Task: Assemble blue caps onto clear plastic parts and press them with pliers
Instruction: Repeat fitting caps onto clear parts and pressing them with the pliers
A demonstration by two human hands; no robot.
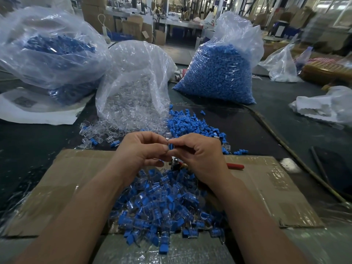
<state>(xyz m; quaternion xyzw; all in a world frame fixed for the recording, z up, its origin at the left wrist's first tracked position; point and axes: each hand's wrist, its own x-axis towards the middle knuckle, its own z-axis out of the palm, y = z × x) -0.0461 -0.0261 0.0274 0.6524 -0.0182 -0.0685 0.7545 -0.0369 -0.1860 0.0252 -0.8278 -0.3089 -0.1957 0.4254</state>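
My left hand (144, 149) and my right hand (200, 155) meet above the cardboard, fingertips together. The left pinches a clear plastic part (167, 139); the right pinches a blue cap (171, 146) against it. Red-handled pliers (235, 165) lie on the cardboard just under and right of my right hand, their head partly hidden. A pile of assembled blue-and-clear pieces (163, 202) lies between my forearms. Loose blue caps (190, 122) and loose clear parts (106, 130) are spread beyond my hands.
A flattened cardboard sheet (76, 178) covers the dark table. Behind stand an open bag of clear parts (133, 82), a bag of blue caps (219, 73) and a bag of assembled pieces (53, 44). A cord (285, 145) runs along the right.
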